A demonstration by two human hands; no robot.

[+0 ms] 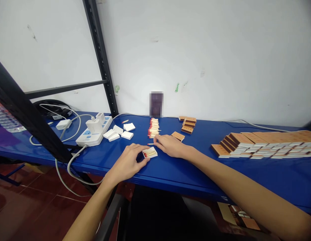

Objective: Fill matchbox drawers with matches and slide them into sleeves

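My left hand (129, 161) rests on the blue table (185, 170) with its fingers curled round a small white matchbox tray (150, 153) that has red-tipped matches in it. Just beyond the tray, my right hand (169, 145) pinches a single match (150, 144) lying at its fingertips. A pile of loose red-tipped matches (153, 128) lies behind the hands. A brown matchbox sleeve (178, 136) lies right beside my right hand.
Empty white trays (119, 133) lie left of the match pile, next to a white power strip (93, 132) with cables. A stack of brown sleeves (187, 123) sits behind. Rows of finished matchboxes (265, 144) fill the right. A black shelf frame (29, 117) crosses the left.
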